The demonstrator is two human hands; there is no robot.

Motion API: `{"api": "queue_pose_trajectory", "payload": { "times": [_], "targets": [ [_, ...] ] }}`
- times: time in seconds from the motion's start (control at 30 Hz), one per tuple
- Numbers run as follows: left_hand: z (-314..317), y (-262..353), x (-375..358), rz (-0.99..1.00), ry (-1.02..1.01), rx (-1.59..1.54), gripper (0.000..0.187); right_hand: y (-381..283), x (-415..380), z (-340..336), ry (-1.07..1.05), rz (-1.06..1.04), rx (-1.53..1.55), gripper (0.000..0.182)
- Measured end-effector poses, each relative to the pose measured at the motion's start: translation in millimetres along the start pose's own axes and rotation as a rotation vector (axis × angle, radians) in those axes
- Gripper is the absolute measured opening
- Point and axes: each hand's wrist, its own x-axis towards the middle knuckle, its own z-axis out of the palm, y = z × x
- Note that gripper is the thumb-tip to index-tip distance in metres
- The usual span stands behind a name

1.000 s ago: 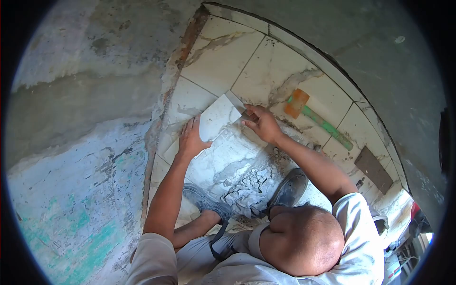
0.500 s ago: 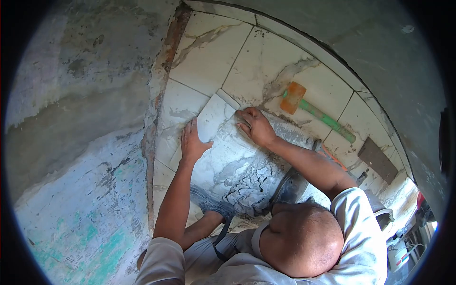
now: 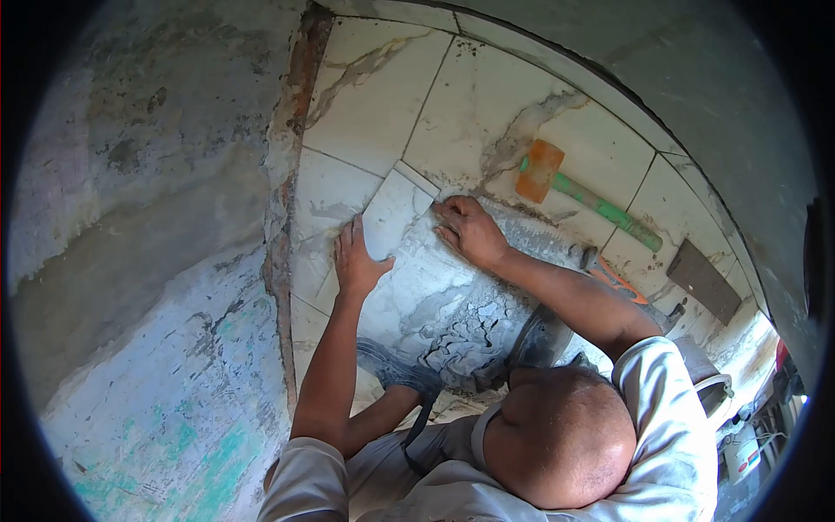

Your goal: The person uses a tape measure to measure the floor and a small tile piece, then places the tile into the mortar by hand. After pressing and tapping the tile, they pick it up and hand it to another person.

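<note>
A white marbled tile (image 3: 396,209) lies at an angle on the tiled floor, with a narrow tile strip (image 3: 417,179) along its far edge. My left hand (image 3: 357,264) rests at the tile's left edge, fingers stretched forward and thumb spread out to the right. At the right corner of the tile, my right hand (image 3: 472,230) has its fingers bent in and closed on the edge. Whether anything small is also between those fingertips is hidden. Grey crumbly mortar (image 3: 474,344) lies closer to my body.
A mallet with an orange head (image 3: 539,171) and green handle lies beyond my right hand. Farther right are a dark flat plate (image 3: 703,280), an orange-handled tool (image 3: 619,283) and a bucket (image 3: 709,387). A rough, patchy wall (image 3: 156,217) rises on the left.
The view has shifted slightly. Both hands keep nearly the same places at the tile, and the mallet lies as before.
</note>
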Motion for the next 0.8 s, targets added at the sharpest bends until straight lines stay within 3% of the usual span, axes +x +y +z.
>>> {"api": "queue_pose_trajectory", "payload": {
  "times": [0.8],
  "targets": [
    [-3.3, 2.6, 3.6, -0.041, -0.037, -0.001, 0.103, -0.8, 1.2, 1.1, -0.005, -0.035, -0.059, 0.040]
  ]
}}
